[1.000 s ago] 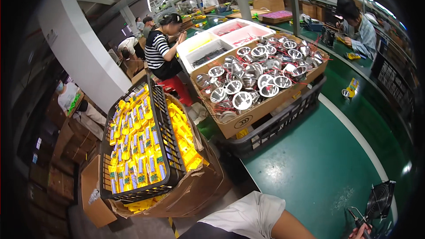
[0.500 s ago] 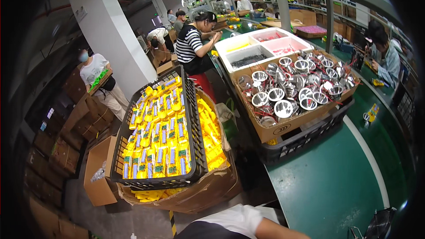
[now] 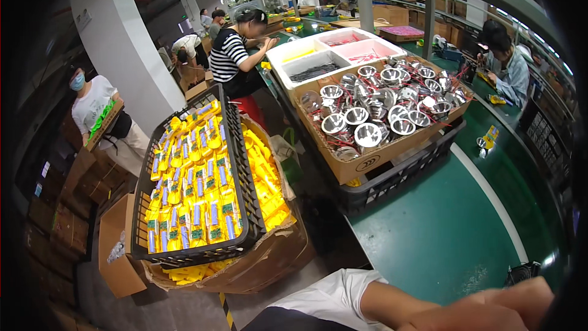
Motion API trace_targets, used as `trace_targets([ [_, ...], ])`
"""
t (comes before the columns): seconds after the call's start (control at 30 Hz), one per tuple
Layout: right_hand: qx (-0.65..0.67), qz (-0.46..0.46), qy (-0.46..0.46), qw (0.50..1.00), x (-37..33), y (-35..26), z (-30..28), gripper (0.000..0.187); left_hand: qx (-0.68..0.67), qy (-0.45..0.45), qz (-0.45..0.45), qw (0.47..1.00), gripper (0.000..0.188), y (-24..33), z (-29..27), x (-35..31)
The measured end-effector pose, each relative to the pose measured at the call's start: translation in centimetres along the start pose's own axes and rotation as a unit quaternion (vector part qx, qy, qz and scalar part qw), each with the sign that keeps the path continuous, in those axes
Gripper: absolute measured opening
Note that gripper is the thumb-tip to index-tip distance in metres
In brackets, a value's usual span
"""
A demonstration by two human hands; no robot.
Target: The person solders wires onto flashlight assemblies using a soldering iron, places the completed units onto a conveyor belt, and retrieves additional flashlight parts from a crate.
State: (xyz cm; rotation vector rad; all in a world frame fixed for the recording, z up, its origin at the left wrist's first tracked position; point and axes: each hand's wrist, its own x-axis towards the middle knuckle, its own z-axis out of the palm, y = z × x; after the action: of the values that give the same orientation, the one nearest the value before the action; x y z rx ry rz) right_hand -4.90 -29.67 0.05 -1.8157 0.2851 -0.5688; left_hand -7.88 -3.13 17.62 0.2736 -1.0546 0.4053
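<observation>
My left forearm, in a white sleeve (image 3: 334,294), crosses the lower edge toward the right. At its end my left hand (image 3: 490,309) is over the near part of the green worktable (image 3: 429,220). Its fingers are blurred and partly cut off by the lower edge, so I cannot make out what they hold, if anything. My right hand cannot be told apart in this view. Just beyond the hand, a dark ribbed object (image 3: 522,273) shows in part at the table's right side.
A black crate (image 3: 250,208) of yellow pieces with purple cylinders rests on a carton (image 3: 269,263). Shiny reflector cups (image 3: 368,135) fill a cardboard box (image 3: 349,168), beside a white divided tray (image 3: 288,83). A co-worker (image 3: 236,55) sits beyond; another person (image 3: 101,110) carries a box.
My view has shifted, so the crate and boxes lie farther left. My left forearm has come farther in, and its hand now shows at the lower right.
</observation>
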Motion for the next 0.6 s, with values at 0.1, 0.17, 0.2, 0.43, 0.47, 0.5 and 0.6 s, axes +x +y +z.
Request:
trace_targets([
  [0.1,-0.009,-0.002,0.005,1.000,-0.2,0.1,-0.4,0.022,-0.037,-0.026,-0.047,0.998,0.021,-0.6,0.1,-0.7],
  [0.17,-0.017,-0.001,0.007,1.000,-0.3,0.2,-0.4,0.022,-0.054,-0.041,-0.075,0.995,0.021,-1.0,0.0,-1.3],
  [0.2,-0.021,0.000,0.008,1.000,-0.2,0.2,-0.4,0.022,-0.061,-0.049,-0.087,0.993,0.021,-1.2,0.0,-1.6],
  [0.43,-0.073,0.014,0.015,0.997,-0.1,0.2,-0.9,0.024,-0.106,-0.097,-0.180,0.973,0.022,-1.8,0.3,-2.4],
  [0.47,-0.068,-0.002,0.017,0.998,-0.1,0.2,-0.9,0.024,-0.116,-0.105,-0.193,0.969,0.022,-1.8,0.3,-2.4],
  [0.5,-0.063,-0.019,0.019,0.998,0.0,0.1,-0.8,0.024,-0.125,-0.113,-0.205,0.964,0.022,-1.8,0.2,-2.5],
  [0.6,-0.031,-0.036,0.022,0.999,0.0,-0.2,-0.7,0.022,-0.154,-0.137,-0.248,0.947,0.022,-2.0,0.0,-3.0],
])
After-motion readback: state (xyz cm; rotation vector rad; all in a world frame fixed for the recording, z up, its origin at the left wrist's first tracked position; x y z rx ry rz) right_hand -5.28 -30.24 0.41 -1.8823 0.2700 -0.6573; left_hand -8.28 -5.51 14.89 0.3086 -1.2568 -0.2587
